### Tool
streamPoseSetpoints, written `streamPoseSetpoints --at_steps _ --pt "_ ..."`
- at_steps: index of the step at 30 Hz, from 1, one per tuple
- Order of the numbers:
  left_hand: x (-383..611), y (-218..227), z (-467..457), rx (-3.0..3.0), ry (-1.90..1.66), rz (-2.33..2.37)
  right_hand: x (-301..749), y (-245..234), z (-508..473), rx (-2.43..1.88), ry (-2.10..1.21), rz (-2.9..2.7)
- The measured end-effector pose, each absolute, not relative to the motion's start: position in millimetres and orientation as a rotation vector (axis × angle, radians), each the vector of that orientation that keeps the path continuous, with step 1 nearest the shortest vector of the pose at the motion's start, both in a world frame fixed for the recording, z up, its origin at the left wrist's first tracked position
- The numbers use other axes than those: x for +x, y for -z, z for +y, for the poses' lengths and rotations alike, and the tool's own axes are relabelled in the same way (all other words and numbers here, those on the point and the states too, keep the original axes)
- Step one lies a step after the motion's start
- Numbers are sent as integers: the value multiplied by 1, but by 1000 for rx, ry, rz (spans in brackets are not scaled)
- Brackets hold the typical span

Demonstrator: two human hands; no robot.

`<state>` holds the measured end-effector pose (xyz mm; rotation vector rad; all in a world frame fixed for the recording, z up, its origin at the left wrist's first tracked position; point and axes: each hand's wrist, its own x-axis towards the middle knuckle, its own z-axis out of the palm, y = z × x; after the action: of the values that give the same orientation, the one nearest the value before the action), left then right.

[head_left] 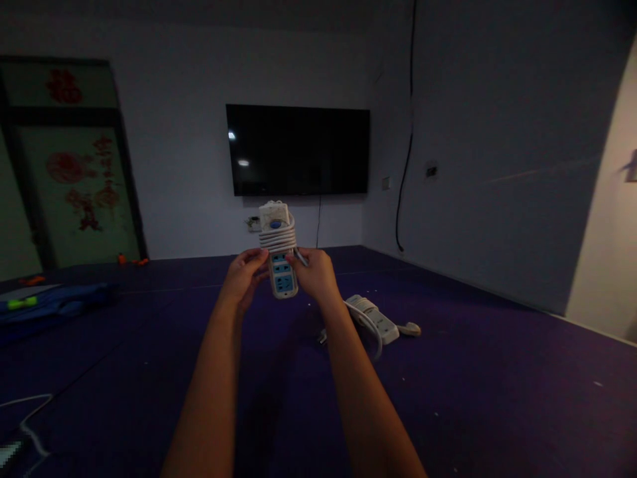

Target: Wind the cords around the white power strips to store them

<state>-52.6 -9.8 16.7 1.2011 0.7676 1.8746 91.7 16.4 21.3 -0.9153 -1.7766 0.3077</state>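
Observation:
Both of my hands hold up a white power strip (pixel 281 255) with blue sockets, upright in front of me. Its white cord is wound in several turns around the upper part, and the plug sits at the top. My left hand (pixel 243 273) grips the strip's left side with curled fingers. Fingers of my right hand (pixel 314 271) pinch the right side, where a short end of cord sticks out.
A second white power strip (pixel 374 317) with its cord lies on the dark purple floor (pixel 472 372) to the right. A black TV (pixel 298 149) hangs on the far wall. Blue fabric (pixel 54 302) lies at left, a white cable (pixel 27 415) at lower left.

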Motion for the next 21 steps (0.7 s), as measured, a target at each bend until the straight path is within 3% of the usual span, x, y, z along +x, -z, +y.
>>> streamPoseSetpoints --at_steps 5,11,21 --pt "-55 -10 -7 1298 -1687 755 96 -20 24 -790 -414 -1843" --pt "-52 -13 -12 1418 -1713 638 95 -20 25 -673 -434 -1826" --pt "-49 -14 -11 1374 -1759 709 96 -21 19 -823 -327 -1859"
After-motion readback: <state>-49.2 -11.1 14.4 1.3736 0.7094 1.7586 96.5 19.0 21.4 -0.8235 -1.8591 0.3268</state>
